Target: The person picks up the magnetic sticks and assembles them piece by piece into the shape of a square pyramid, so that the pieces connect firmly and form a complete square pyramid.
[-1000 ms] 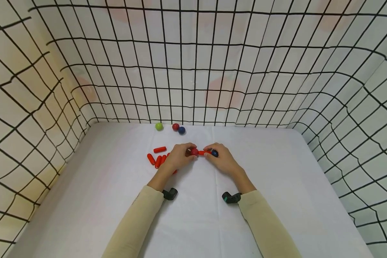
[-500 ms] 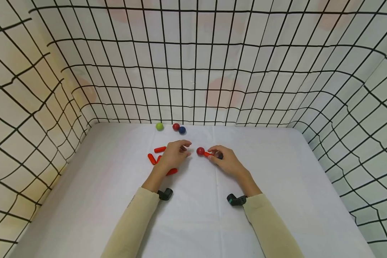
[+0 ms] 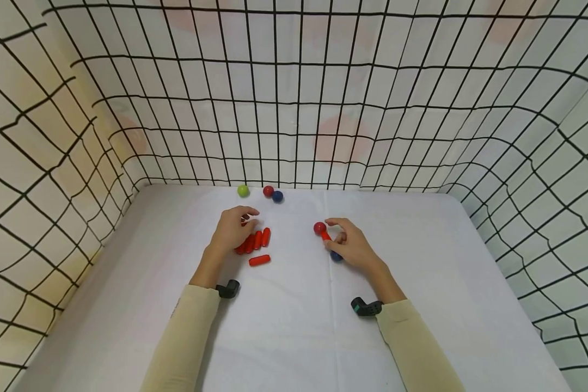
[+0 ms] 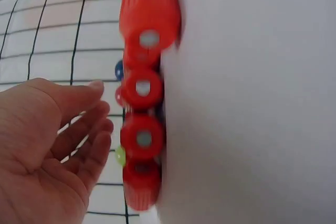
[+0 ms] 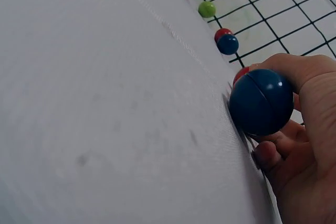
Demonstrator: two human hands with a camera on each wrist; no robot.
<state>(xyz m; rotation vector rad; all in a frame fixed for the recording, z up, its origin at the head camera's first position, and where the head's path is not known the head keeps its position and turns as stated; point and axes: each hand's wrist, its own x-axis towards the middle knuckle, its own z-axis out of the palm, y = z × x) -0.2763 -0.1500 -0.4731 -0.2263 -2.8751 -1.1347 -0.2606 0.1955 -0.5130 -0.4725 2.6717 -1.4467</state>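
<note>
My right hand (image 3: pixel 351 246) holds a red rod (image 3: pixel 325 236) between thumb and fingers. A red ball (image 3: pixel 319 228) sits on the rod's far end, and a blue ball (image 5: pixel 261 102) on its near end. My left hand (image 3: pixel 229 230) hovers by a row of several red rods (image 3: pixel 258 240), its thumb and fingers loosely bent with a gap between them and nothing held. Grey discs show in the rod ends in the left wrist view. One more red rod (image 3: pixel 259 260) lies apart, in front of the row. The left hand partly hides the row.
Near the back edge of the white-covered table (image 3: pixel 284 337) lie a green ball (image 3: pixel 243 191), a red ball (image 3: pixel 268 191) and a blue ball (image 3: pixel 277 197), the last two touching. A black wire grid (image 3: pixel 299 103) encloses the back and sides.
My left hand has let go of the red ball and moved left to the rods. My right hand has turned the rod with its two balls and shifted slightly right.
</note>
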